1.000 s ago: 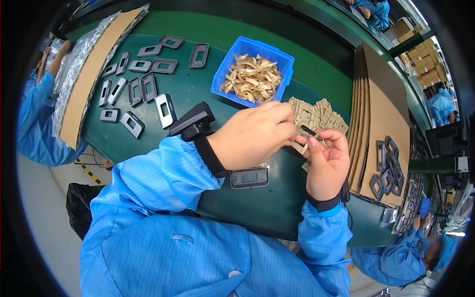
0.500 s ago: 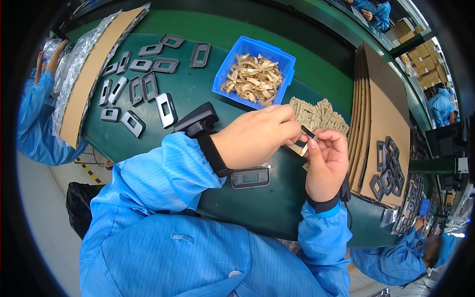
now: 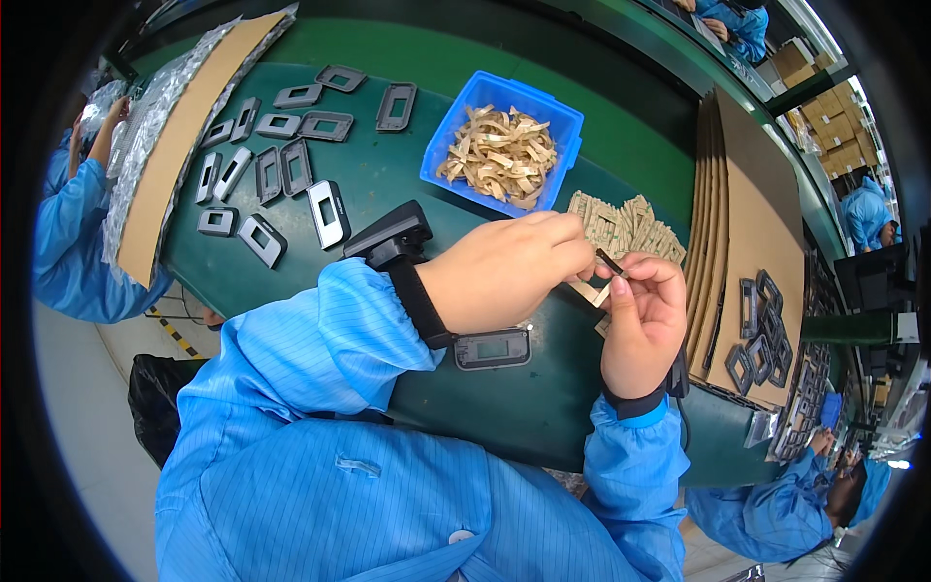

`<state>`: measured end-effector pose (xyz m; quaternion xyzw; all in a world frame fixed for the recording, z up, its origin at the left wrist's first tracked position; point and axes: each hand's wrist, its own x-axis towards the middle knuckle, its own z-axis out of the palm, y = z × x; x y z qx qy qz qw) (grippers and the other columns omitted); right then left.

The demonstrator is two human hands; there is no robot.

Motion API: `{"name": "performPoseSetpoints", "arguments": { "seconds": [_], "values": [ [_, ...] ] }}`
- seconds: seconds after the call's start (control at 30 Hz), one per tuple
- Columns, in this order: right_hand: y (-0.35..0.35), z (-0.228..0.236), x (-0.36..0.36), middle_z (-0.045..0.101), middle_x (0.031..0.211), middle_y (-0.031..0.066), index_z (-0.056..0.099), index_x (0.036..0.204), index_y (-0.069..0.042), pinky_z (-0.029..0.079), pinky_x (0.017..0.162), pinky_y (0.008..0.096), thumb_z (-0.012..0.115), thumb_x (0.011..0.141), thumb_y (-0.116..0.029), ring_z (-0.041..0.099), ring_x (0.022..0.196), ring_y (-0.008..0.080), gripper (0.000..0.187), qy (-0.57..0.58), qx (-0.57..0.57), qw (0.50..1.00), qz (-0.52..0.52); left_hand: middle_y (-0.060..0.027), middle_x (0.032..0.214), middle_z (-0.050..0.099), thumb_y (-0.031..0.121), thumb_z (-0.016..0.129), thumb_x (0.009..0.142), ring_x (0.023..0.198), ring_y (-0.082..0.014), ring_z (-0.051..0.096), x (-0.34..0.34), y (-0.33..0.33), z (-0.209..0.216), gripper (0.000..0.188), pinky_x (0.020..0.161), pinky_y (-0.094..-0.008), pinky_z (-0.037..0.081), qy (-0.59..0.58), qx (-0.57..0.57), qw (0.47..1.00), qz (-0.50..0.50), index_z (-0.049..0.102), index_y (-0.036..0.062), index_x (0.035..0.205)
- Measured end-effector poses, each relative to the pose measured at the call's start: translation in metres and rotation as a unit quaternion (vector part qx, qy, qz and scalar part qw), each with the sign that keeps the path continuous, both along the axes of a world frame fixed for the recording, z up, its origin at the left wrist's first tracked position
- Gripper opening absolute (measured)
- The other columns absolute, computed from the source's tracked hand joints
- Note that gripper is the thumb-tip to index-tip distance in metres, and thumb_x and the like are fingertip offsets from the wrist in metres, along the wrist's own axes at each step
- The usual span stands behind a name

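In front of me my two hands meet over the right part of the table. My right hand (image 3: pixel 642 325) pinches a thin black strip (image 3: pixel 609 260) between thumb and fingers. Close beside it, my left hand (image 3: pixel 509 272) is closed, its fingertips on a pale tan paper strip (image 3: pixel 590 291) that runs toward the right thumb; the exact grip is partly hidden. Behind the hands lies a pile of patterned tan adhesive strips (image 3: pixel 630 228). A dark grey rectangular frame with a window (image 3: pixel 493 361) rests on the table below my left wrist.
A blue bin (image 3: pixel 441 150) full of curled tan paper strips stands behind my hands. Several grey and white frames (image 3: pixel 267 184) lie at the left on the green table (image 3: pixel 485 417). Cardboard sheets (image 3: pixel 752 194) bearing dark frames are at the right. Co-workers in blue sit at both sides.
Both hands stay together in nearly the same place. The fingers have shifted slightly, and the black strip and the tan strip have moved a little to the right.
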<state>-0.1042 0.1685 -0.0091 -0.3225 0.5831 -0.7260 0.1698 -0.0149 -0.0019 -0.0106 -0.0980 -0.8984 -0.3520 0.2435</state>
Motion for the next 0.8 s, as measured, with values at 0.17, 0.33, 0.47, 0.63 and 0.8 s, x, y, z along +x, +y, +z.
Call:
{"name": "performPoseSetpoints", "arguments": {
  "seconds": [0.17, 0.33, 0.47, 0.63, 0.8],
  "values": [
    [0.000, -0.002, -0.001, 0.052, 0.111, 0.0092, 0.052, 0.108, -0.001, 0.051, 0.077, 0.0231, 0.054, 0.093, 0.011, 0.060, 0.102, 0.0155, 0.020, 0.019, -0.008, 1.000, 0.019, -0.0099, 0.092, 0.057, 0.001, 0.061, 0.087, 0.090, -0.0317, 0.060, 0.001, 0.000, 0.002, 0.010, 0.075, -0.0395, 0.050, -0.010, 0.010, 1.000, -0.015, 0.058, 0.0038, 0.096],
    [0.001, 0.006, 0.000, 0.058, 0.113, 0.0103, 0.053, 0.114, -0.001, 0.056, 0.083, 0.0286, 0.054, 0.097, 0.000, 0.061, 0.105, 0.0173, 0.016, -0.150, -0.039, 0.986, 0.055, -0.0122, 0.093, 0.055, -0.001, 0.059, 0.087, 0.087, -0.0329, 0.059, 0.001, 0.001, 0.002, 0.009, 0.074, -0.0395, 0.049, -0.015, 0.033, 0.999, -0.031, 0.056, 0.0031, 0.094],
    [0.002, 0.001, -0.007, 0.062, 0.116, 0.0116, 0.055, 0.120, -0.002, 0.059, 0.083, 0.0311, 0.052, 0.101, -0.011, 0.063, 0.106, 0.0189, 0.021, -0.236, 0.052, 0.964, 0.107, -0.0134, 0.092, 0.053, -0.004, 0.058, 0.086, 0.084, -0.0325, 0.059, 0.002, 0.002, 0.006, 0.011, 0.072, -0.0380, 0.049, 0.011, 0.073, 0.997, 0.001, 0.056, 0.0019, 0.095],
    [0.007, -0.010, -0.009, 0.063, 0.116, 0.0121, 0.055, 0.119, -0.003, 0.060, 0.076, 0.0281, 0.055, 0.100, -0.008, 0.065, 0.099, 0.0198, 0.019, -0.300, 0.052, 0.925, 0.225, -0.0121, 0.093, 0.051, -0.006, 0.056, 0.088, 0.078, -0.0282, 0.060, 0.003, 0.003, 0.010, 0.011, 0.069, -0.0348, 0.050, -0.005, 0.119, 0.992, -0.043, 0.055, 0.0010, 0.097],
    [0.007, -0.001, -0.007, 0.062, 0.107, 0.0091, 0.055, 0.114, -0.004, 0.059, 0.075, 0.0272, 0.060, 0.098, -0.009, 0.064, 0.094, 0.0177, 0.018, -0.367, 0.005, 0.896, 0.249, -0.0107, 0.098, 0.049, -0.005, 0.052, 0.093, 0.078, -0.0235, 0.062, 0.004, 0.003, 0.010, 0.010, 0.069, -0.0331, 0.051, -0.058, 0.221, 0.971, -0.077, 0.055, 0.0021, 0.099]
  ]
}}
